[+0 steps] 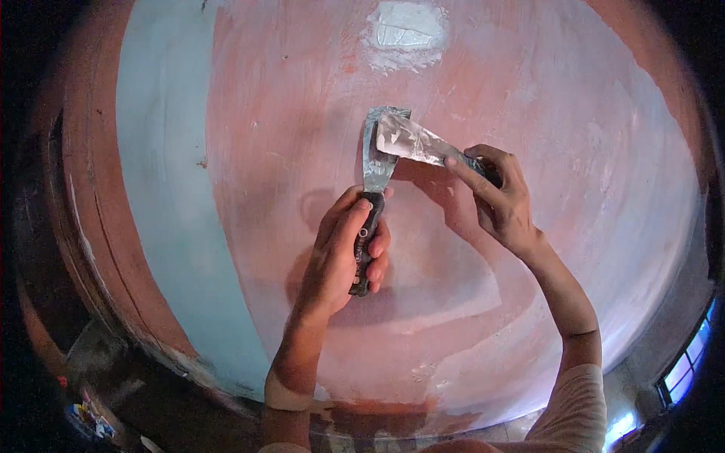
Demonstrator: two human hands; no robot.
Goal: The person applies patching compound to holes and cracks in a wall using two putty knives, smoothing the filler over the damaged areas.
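My left hand (pixel 340 249) is closed round the black handle of a putty knife (pixel 378 174), its metal blade pointing up. From the right, my right hand (pixel 502 196) grips the dark handle of a second putty knife (pixel 415 142), with the index finger stretched along it toward the blade. That blade crosses in front of the first one, and pale filler is smeared on it. Whether the two blades press together I cannot tell. Both knives are held up before a pink wall (pixel 294 143). Higher on the wall is a patch of wet-looking white filler (pixel 408 34).
A pale blue vertical band (pixel 166 166) runs down the wall's left side, beside a reddish-brown strip (pixel 113 196). At lower right is a barred window (pixel 687 362) with bright light. Small colourful items (pixel 94 419) lie on the dark floor at lower left.
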